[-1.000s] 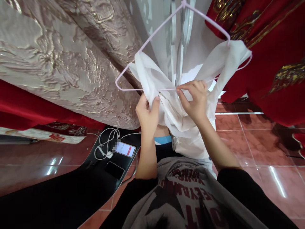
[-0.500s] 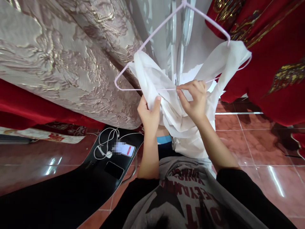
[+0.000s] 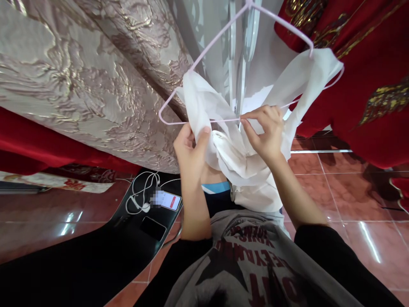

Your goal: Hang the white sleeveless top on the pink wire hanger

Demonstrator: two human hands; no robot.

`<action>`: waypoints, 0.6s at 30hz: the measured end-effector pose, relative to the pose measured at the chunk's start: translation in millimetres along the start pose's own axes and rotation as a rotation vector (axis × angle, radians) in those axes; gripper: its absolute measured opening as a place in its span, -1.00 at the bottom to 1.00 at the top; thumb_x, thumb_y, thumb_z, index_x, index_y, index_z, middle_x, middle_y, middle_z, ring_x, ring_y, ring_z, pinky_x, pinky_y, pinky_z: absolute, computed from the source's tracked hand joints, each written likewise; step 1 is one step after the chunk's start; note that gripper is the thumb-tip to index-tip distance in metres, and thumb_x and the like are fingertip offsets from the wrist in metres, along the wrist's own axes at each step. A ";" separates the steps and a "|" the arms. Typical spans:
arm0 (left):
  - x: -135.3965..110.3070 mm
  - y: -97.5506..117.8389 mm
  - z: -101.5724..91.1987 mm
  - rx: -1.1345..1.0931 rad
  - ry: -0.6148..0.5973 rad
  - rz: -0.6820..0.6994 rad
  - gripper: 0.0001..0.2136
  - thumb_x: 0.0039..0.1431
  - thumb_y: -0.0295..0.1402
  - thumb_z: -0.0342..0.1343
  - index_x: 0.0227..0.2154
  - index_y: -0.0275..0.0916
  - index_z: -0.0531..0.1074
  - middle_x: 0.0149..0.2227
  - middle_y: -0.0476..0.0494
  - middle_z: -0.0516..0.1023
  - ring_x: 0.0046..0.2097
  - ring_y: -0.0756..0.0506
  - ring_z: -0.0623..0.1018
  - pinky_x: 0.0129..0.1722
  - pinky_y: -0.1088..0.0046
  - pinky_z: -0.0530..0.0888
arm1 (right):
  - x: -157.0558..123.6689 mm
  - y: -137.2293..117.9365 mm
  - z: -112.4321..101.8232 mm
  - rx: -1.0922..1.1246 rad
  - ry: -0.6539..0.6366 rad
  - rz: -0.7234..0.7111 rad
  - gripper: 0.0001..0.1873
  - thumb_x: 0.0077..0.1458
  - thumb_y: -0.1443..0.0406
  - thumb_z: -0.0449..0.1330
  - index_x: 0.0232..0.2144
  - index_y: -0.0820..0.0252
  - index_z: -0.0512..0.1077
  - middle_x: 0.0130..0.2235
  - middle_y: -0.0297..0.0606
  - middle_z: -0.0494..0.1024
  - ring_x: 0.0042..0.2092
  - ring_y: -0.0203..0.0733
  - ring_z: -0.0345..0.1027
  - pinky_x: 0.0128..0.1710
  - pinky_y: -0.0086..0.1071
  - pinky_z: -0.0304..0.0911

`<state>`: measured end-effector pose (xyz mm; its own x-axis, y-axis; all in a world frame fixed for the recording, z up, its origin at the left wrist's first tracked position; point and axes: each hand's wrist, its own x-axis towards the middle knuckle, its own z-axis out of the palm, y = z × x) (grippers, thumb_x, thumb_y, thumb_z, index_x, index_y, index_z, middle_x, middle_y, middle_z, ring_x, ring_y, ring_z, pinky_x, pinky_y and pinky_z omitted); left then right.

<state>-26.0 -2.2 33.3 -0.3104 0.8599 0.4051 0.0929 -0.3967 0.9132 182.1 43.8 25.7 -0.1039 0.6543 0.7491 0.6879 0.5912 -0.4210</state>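
A white sheer garment (image 3: 255, 162) hangs in loose folds from a pale pink clothes hanger (image 3: 220, 36), one strap over each of its sides. My right hand (image 3: 266, 128) pinches the hanger's bottom bar near its middle, between thumb and fingertips. To its left, my left hand (image 3: 191, 145) is closed on the garment's left strap, thumb in front and fingers behind. The lower part of the garment bunches in front of my body. The hanger's hook lies at the top edge of the view.
Shiny embossed fabric (image 3: 96, 85) hangs at the left, with red cloth below. A red gown (image 3: 367, 106) with gold sequins hangs at the right. On a black chair (image 3: 79, 251) rest a lit phone (image 3: 168, 200), a dark phone (image 3: 153, 228) and white earphones (image 3: 142, 192).
My left hand has moved a little to the left along the strap, further from my right hand. The hanger, garment and right hand have shifted slightly to the right.
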 end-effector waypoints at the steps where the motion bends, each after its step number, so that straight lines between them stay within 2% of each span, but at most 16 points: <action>1: 0.7 7.8 -5.3 0.031 -0.020 0.000 -0.86 0.28 -0.22 0.34 -0.24 -0.16 0.59 -0.28 -0.08 0.64 -0.17 -0.19 0.69 -0.16 0.24 0.65 | -0.1 -0.5 -2.6 -0.006 -0.001 -0.006 -0.72 0.42 0.06 0.12 -0.20 0.02 0.57 -0.25 -0.27 0.50 -0.14 -0.12 0.37 0.12 -0.03 0.22; 3: 3.8 23.1 -14.0 0.056 -0.066 0.004 -0.92 0.27 -0.28 0.35 -0.29 -0.15 0.62 -0.33 -0.08 0.64 -0.20 -0.20 0.69 -0.19 0.20 0.67 | -0.4 -1.7 -6.6 -0.020 -0.001 -0.007 -0.72 0.41 0.06 0.14 -0.20 0.02 0.57 -0.25 -0.28 0.51 -0.14 -0.13 0.37 0.11 -0.05 0.23; 5: 10.5 36.3 -17.7 0.027 -0.133 -0.014 -0.92 0.28 -0.26 0.34 -0.25 -0.13 0.64 -0.33 -0.10 0.66 -0.19 -0.23 0.70 -0.15 0.13 0.69 | -0.7 -2.9 -8.3 -0.016 0.004 -0.003 -0.72 0.40 0.06 0.14 -0.21 0.02 0.57 -0.25 -0.28 0.51 -0.14 -0.13 0.37 0.11 -0.05 0.23; 7: 22.5 46.2 -17.2 -0.032 -0.225 -0.081 -0.84 0.27 -0.16 0.34 -0.24 -0.12 0.63 -0.34 -0.11 0.67 -0.19 -0.25 0.71 -0.11 0.05 0.72 | -0.5 -3.8 -8.4 0.002 0.004 -0.006 -0.74 0.41 0.07 0.15 -0.20 0.02 0.56 -0.25 -0.30 0.51 -0.14 -0.14 0.37 0.11 -0.06 0.22; 9: 40.5 52.2 -16.2 -0.105 -0.328 -0.170 -0.74 0.19 -0.04 0.37 -0.27 -0.11 0.60 -0.37 -0.10 0.66 -0.24 -0.26 0.70 -0.16 0.02 0.73 | 0.5 -4.0 -8.1 0.011 0.006 -0.009 -0.74 0.41 0.07 0.15 -0.20 0.02 0.56 -0.26 -0.31 0.51 -0.15 -0.14 0.38 0.11 -0.06 0.23; 11: 62.3 53.8 -19.1 -0.194 -0.397 -0.214 -0.68 0.12 0.01 0.40 -0.23 -0.08 0.58 -0.30 -0.12 0.66 -0.21 -0.27 0.69 -0.17 0.01 0.73 | 2.2 -3.4 -8.8 0.005 0.001 -0.006 -0.73 0.42 0.06 0.14 -0.21 0.02 0.56 -0.26 -0.31 0.52 -0.16 -0.14 0.38 0.11 -0.05 0.24; 13: 82.6 49.6 -28.0 -0.273 -0.378 -0.211 -0.67 0.12 -0.03 0.40 -0.14 -0.04 0.57 -0.15 -0.15 0.66 -0.01 -0.32 0.67 -0.04 -0.01 0.71 | 3.9 -1.6 -10.8 0.000 -0.013 0.001 -0.70 0.42 0.04 0.13 -0.21 0.03 0.56 -0.26 -0.30 0.53 -0.15 -0.13 0.38 0.12 -0.02 0.24; 15: 94.6 38.6 -41.2 -0.318 -0.276 -0.173 -0.64 0.12 -0.08 0.41 -0.05 -0.01 0.56 0.04 -0.14 0.63 0.29 -0.33 0.52 0.19 0.02 0.62 | 5.1 1.1 -12.8 0.004 -0.035 0.009 -0.69 0.41 0.02 0.14 -0.21 0.04 0.56 -0.25 -0.29 0.52 -0.13 -0.13 0.39 0.16 0.00 0.23; 17: 93.2 20.6 -53.8 -0.331 -0.157 -0.087 -0.55 0.08 -0.08 0.44 0.03 0.01 0.55 0.19 -0.06 0.59 0.47 -0.29 0.30 0.33 0.08 0.52 | 5.2 3.9 -13.5 0.016 -0.045 0.013 -0.68 0.41 0.02 0.13 -0.19 0.04 0.56 -0.25 -0.29 0.51 -0.12 -0.12 0.39 0.19 0.02 0.21; 18: 87.5 9.8 -58.0 -0.320 -0.106 -0.033 -0.49 0.06 -0.04 0.45 0.06 0.01 0.53 0.26 -0.03 0.55 0.52 -0.28 0.23 0.34 0.09 0.51 | 5.0 4.9 -13.2 0.021 -0.043 0.011 -0.68 0.42 0.02 0.13 -0.19 0.03 0.56 -0.25 -0.28 0.51 -0.12 -0.12 0.39 0.20 0.03 0.21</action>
<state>-107.1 50.5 75.2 -0.2071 0.8957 0.3936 -0.2224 -0.4349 0.8726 194.4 43.7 34.0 -0.1275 0.6807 0.7214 0.6739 0.5931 -0.4405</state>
